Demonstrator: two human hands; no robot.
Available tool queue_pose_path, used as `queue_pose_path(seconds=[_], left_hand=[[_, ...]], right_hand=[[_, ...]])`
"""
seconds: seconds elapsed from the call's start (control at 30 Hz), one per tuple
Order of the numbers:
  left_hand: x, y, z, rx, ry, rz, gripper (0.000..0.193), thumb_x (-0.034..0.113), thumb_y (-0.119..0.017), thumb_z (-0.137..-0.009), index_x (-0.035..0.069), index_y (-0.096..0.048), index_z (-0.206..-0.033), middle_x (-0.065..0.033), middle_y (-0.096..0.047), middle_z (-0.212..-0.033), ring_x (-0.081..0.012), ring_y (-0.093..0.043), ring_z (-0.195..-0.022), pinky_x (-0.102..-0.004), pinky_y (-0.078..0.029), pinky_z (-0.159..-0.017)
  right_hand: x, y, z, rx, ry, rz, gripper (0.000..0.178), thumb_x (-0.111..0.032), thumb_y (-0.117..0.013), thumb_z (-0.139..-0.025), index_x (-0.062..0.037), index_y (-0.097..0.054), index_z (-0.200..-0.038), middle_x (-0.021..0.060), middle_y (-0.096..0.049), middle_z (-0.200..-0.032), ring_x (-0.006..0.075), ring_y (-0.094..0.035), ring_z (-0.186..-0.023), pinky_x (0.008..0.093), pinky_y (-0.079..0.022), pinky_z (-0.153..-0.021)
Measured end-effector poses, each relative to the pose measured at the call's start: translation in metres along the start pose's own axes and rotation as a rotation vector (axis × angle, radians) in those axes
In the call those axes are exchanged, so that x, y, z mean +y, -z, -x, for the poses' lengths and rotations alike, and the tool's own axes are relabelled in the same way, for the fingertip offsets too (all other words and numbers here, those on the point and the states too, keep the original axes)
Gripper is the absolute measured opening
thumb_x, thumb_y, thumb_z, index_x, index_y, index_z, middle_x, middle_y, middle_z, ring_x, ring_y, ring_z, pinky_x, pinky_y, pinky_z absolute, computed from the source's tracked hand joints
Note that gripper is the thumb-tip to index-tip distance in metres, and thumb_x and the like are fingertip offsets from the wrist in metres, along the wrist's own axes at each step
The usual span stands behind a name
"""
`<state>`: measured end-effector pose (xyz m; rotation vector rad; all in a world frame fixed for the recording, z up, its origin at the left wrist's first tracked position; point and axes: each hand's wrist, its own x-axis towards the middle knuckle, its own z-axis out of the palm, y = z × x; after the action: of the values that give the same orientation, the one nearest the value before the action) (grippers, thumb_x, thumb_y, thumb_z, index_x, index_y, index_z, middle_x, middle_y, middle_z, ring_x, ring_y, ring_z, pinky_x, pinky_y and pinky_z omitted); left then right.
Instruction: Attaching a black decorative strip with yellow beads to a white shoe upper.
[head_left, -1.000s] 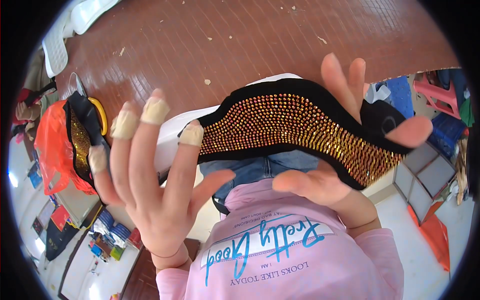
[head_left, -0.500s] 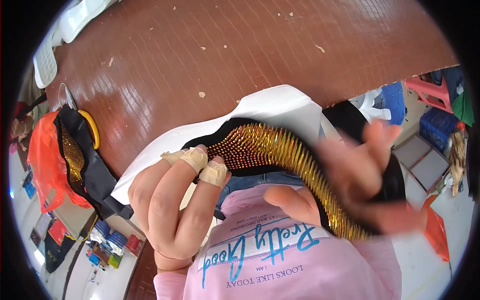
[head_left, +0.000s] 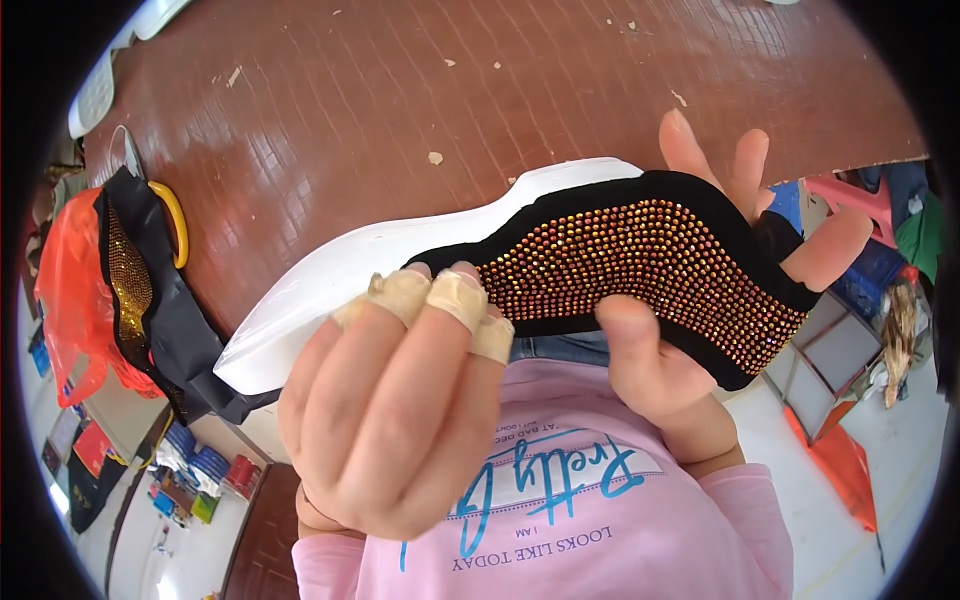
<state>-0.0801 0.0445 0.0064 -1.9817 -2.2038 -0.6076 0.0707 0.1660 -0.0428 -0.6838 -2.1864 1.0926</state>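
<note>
A black fabric strip (head_left: 640,260) covered with rows of gold and copper rhinestones spreads between my two hands. My left hand (head_left: 400,410), with beige tape round several fingertips, pinches its left end. My right hand (head_left: 655,380) holds the wider right part from behind. The right thumb rests at the lower edge, and the fingers reach out spread past the far and right edges. Behind the strip, a long, smooth, curved white form (head_left: 300,320) lies along the table's near edge, partly covered by the strip and my left hand.
The brown table (head_left: 390,100) carries small pale flakes. At its left edge hang a black piece with gold studs (head_left: 130,285), a yellow handle (head_left: 176,225) and a red plastic bag (head_left: 72,300). A pink stool (head_left: 850,205) and blue crate (head_left: 850,275) stand at right.
The right hand, blurred before, has slowed, and the strip's right part has swung up to face me flat. My left hand has shifted slightly right, still pinching the left end.
</note>
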Motion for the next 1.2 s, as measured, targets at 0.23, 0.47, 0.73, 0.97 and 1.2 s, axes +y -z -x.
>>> queue_pose_path(seconds=[0.23,0.47,0.73,0.97,1.2], left_hand=[[-0.007,0.001,0.001,-0.026,0.036,0.106,0.023,0.003,-0.075,-0.069,0.011,-0.066,-0.089,-0.0065,-0.065,-0.101,-0.0217,-0.06,-0.09,-0.0323,-0.051,-0.079],[-0.009,0.004,0.002,-0.014,0.056,0.177,0.026,0.002,-0.076,-0.067,0.011,-0.065,-0.089,-0.0066,-0.065,-0.101,-0.0213,-0.06,-0.089,-0.0323,-0.051,-0.08],[-0.012,-0.004,0.009,0.016,0.064,0.129,0.03,0.002,-0.077,-0.066,0.013,-0.066,-0.092,-0.0043,-0.064,-0.103,-0.0192,-0.058,-0.089,-0.0311,-0.05,-0.079],[-0.015,-0.005,0.014,0.027,0.013,0.052,0.03,0.002,-0.076,-0.068,0.016,-0.067,-0.094,-0.0018,-0.061,-0.107,-0.0162,-0.056,-0.09,-0.029,-0.049,-0.077],[-0.012,-0.009,0.013,0.001,-0.047,-0.075,0.028,0.004,-0.075,-0.071,0.017,-0.068,-0.095,-0.0013,-0.061,-0.108,-0.0156,-0.055,-0.09,-0.0281,-0.049,-0.077]], right_hand=[[-0.01,0.007,0.015,0.081,0.053,0.153,0.095,-0.015,-0.059,-0.085,-0.0217,0.013,-0.148,0.0186,-0.053,-0.13,0.0312,-0.039,-0.132,0.0418,-0.031,-0.108],[-0.009,0.007,0.014,0.098,-0.04,0.169,0.083,-0.017,-0.058,-0.084,-0.0118,-0.002,-0.146,0.0205,-0.052,-0.129,0.0315,-0.043,-0.127,0.042,-0.031,-0.107],[-0.011,0.007,0.012,0.096,-0.142,0.159,0.073,-0.02,-0.056,-0.083,-0.0005,-0.02,-0.143,0.0226,-0.05,-0.128,0.0319,-0.048,-0.121,0.0422,-0.032,-0.106],[-0.008,-0.001,0.015,0.168,-0.195,0.064,0.071,-0.021,-0.056,-0.081,0.0047,-0.028,-0.141,0.0231,-0.049,-0.129,0.0319,-0.045,-0.123,0.0437,-0.027,-0.108],[-0.002,-0.005,0.017,0.232,-0.159,-0.003,0.072,-0.022,-0.056,-0.081,0.0047,-0.027,-0.142,0.0222,-0.049,-0.129,0.0312,-0.045,-0.122,0.0439,-0.025,-0.109]])
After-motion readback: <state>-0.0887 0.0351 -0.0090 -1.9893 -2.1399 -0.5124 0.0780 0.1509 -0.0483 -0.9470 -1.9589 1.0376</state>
